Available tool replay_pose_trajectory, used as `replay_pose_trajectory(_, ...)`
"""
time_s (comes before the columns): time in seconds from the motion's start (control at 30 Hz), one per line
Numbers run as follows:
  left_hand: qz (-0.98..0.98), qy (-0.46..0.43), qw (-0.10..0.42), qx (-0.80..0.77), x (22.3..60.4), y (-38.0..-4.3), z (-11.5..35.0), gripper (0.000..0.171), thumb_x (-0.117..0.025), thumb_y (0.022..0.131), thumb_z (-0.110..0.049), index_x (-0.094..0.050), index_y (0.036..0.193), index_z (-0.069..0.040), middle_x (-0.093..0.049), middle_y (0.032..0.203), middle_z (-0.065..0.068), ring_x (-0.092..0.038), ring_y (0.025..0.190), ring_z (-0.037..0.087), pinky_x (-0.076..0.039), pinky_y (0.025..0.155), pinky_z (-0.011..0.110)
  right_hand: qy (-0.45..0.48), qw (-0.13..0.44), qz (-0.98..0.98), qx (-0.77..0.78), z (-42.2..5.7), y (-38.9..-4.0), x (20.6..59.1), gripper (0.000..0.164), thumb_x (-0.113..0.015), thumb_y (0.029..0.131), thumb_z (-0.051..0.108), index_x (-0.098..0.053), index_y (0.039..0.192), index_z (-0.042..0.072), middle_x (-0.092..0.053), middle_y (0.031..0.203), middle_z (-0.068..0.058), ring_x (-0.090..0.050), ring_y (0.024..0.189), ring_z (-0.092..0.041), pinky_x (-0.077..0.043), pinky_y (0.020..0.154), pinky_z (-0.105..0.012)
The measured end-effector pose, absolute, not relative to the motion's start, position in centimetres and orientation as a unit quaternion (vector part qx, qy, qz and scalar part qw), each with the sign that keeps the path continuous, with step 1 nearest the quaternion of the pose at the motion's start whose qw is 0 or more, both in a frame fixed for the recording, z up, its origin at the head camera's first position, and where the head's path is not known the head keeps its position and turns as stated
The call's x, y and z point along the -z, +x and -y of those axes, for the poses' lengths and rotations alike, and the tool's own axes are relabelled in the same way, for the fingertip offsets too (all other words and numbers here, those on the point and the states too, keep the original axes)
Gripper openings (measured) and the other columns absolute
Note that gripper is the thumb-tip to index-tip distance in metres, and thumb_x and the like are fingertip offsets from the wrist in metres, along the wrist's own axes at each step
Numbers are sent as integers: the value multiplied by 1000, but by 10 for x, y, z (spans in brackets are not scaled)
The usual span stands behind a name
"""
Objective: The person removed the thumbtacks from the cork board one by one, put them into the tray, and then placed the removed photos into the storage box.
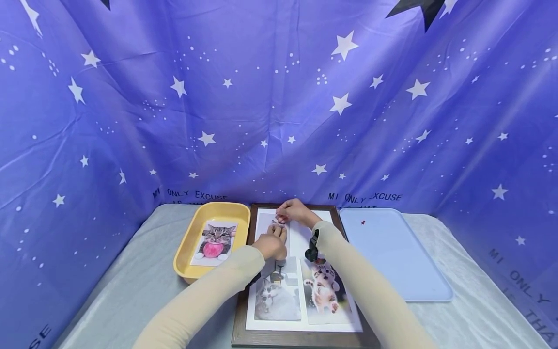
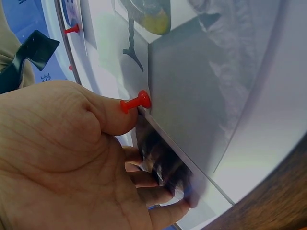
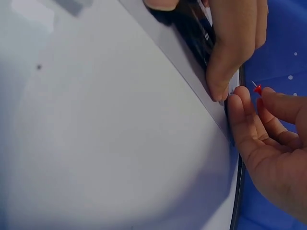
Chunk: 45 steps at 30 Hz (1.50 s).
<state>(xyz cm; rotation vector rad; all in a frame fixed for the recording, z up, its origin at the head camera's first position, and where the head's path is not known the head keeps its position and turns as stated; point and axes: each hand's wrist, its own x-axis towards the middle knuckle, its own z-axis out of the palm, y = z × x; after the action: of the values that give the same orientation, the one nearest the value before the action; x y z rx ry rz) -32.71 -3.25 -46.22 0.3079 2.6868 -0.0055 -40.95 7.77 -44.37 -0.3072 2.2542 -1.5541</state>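
Below the head view's centre, my left fingers press a photo against the board, apparently to steady it, while my right fingers pinch a pin.

The place is a small curtained booth; whether it stands in a home, an office or a studio cannot be told. Purple-blue fabric, printed with stars and lettering, hangs behind the framed board and to its left and right, closing in three sides. Beneath the board, a pale, velvety cloth covers the table, with trays on either side of the board.
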Motion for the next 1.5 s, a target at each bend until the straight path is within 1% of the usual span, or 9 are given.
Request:
replay_pose_trajectory(0.13,-969,114,217,0,463,-327,33,81,-55,98,-29,-14,165,-11,-10,173,11,-5,160,33,-33,124,46,-102,192,-803,555,-80,-408,443,18,-56,101,-1,-65,110,-15,-72,93,-18,-68,74,-15,-64,78,-30)
replay_pose_trajectory(0.3,-971,110,214,6,461,-323,32,81,-56,97,-28,-13,165,-12,-9,173,11,-5,160,32,-33,124,45,-100,194,-798,562,-82,-407,441,17,-56,100,-5,-65,109,-16,-73,99,-25,-70,76,-15,-64,80,-32)
replay_pose_trajectory(0.5,-969,113,221,9,447,-314,33,79,-52,99,-26,-13,165,-11,-8,172,12,-4,160,32,-32,125,44,-110,196,-801,555,-88,-401,431,18,-56,98,-8,-64,111,-17,-72,104,-29,-72,78,-17,-63,86,-37)
replay_pose_trajectory(0.77,-969,116,218,-18,432,-305,35,76,-54,99,-22,-16,164,-9,-11,172,14,-7,160,33,-32,125,46,-109,195,-804,551,-99,-394,415,21,-57,98,-6,-64,115,-15,-73,108,-27,-73,84,-20,-62,90,-41)
replay_pose_trajectory(0.93,-968,108,227,-2,442,-313,33,77,-51,100,-24,-12,165,-11,-7,173,11,-4,160,32,-29,126,45,-112,187,-802,557,-108,-392,408,23,-58,99,-4,-64,118,-15,-74,108,-25,-74,85,-21,-58,98,-50)
replay_pose_trajectory(1.03,-968,107,226,-4,448,-317,33,76,-50,100,-24,-12,165,-12,-6,173,12,-3,160,32,-29,126,45,-120,180,-798,562,-117,-390,404,23,-59,98,-4,-64,119,-15,-74,106,-24,-74,83,-19,-56,100,-52)
replay_pose_trajectory(1.2,-968,108,228,-4,449,-318,33,77,-49,100,-24,-9,165,-13,-4,173,11,-3,160,32,-28,127,44,-127,171,-794,569,-133,-386,396,25,-60,98,-4,-62,120,-16,-74,103,-20,-73,81,-16,-56,99,-53)
replay_pose_trajectory(1.37,-966,108,233,-11,437,-310,34,75,-47,100,-20,-10,165,-13,-4,173,11,-2,160,31,-29,126,43,-119,157,-796,573,-154,-380,387,25,-61,99,-1,-62,120,-15,-72,110,-28,-74,84,-20,-55,101,-54)
replay_pose_trajectory(1.5,-965,113,236,-33,428,-302,37,73,-45,101,-17,-10,165,-11,-4,173,11,-2,160,32,-32,124,43,-121,147,-796,574,-174,-375,382,26,-60,101,1,-61,121,-15,-70,114,-30,-74,87,-20,-56,100,-51)
